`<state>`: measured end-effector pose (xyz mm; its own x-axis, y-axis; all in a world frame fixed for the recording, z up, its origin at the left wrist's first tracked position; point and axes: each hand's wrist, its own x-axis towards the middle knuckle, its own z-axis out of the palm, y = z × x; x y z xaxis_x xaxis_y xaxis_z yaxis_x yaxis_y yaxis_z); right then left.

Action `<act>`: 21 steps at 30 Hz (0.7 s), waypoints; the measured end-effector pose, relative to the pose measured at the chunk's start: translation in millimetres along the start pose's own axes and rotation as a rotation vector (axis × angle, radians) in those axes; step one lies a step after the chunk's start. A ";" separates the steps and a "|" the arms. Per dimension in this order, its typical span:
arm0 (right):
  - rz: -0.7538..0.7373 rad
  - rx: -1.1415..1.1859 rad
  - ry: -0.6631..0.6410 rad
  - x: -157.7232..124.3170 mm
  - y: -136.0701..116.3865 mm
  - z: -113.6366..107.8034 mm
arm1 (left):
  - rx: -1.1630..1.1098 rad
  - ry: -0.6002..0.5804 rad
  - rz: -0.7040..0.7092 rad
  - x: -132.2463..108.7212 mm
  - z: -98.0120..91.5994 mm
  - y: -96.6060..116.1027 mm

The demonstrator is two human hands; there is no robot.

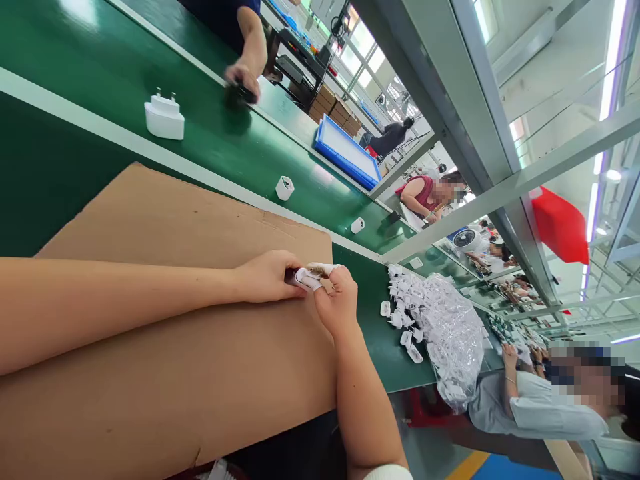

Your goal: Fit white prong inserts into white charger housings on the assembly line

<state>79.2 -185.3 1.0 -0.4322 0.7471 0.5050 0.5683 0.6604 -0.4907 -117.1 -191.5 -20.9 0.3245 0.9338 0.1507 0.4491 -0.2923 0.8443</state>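
My left hand reaches in from the left, its fingers closed on a small white plastic charger part. My right hand comes up from below, thumb and forefinger pinching at the same part from the other side. White coverings seem to wrap the tips of these right fingers. A small brownish detail shows between the fingertips; I cannot make out what it is. Both hands are just above a brown cardboard sheet laid on the green bench.
Loose white plug parts and a clear plastic bag full of them lie right of the cardboard. A white plug adapter and small white housings stand on the green belt. Across it, a co-worker's hand holds something dark.
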 end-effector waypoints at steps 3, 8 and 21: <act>-0.024 -0.031 0.014 -0.2 -0.4 0.5 | -0.011 -0.001 -0.024 0.3 -0.8 -0.1; -0.071 -0.069 0.026 -0.3 -0.1 1.3 | -0.025 -0.018 -0.023 0.7 -1.5 -0.1; 0.118 -0.070 -0.113 5.2 -9.7 -3.8 | -0.059 0.009 -0.072 0.3 1.3 -0.1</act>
<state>74.1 -188.1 11.1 -0.4336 0.8251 0.3621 0.6650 0.5642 -0.4893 -116.0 -191.4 -21.6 0.2854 0.9539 0.0925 0.4214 -0.2116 0.8819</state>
